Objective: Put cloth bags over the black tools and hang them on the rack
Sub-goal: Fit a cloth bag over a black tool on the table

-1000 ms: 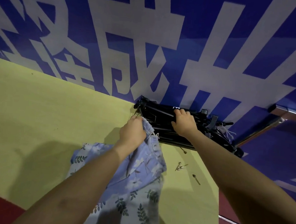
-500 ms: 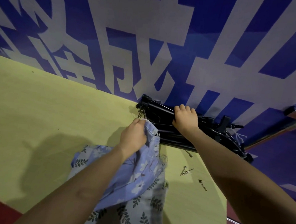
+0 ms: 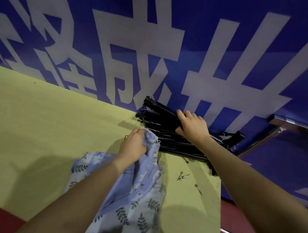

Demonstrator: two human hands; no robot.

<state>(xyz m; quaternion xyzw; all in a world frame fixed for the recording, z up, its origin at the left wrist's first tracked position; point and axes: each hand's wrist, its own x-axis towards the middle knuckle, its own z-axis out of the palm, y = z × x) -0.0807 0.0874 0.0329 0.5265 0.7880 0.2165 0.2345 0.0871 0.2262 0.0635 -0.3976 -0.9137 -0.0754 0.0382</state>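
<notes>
Black tools (image 3: 166,135) lie stacked at the bench's (image 3: 40,127) far edge; right hand (image 3: 192,126) clasps one, left hand (image 3: 135,145) bunches the cloth bag (image 3: 135,196), whose drawstring mouth may snag on neighbouring tools.

Cloth bag (image 3: 135,201) runs off the bottom edge. Right hand (image 3: 192,126) covers the black tools (image 3: 160,120) mid-length. Small metal pieces (image 3: 183,176) unidentifiable.
</notes>
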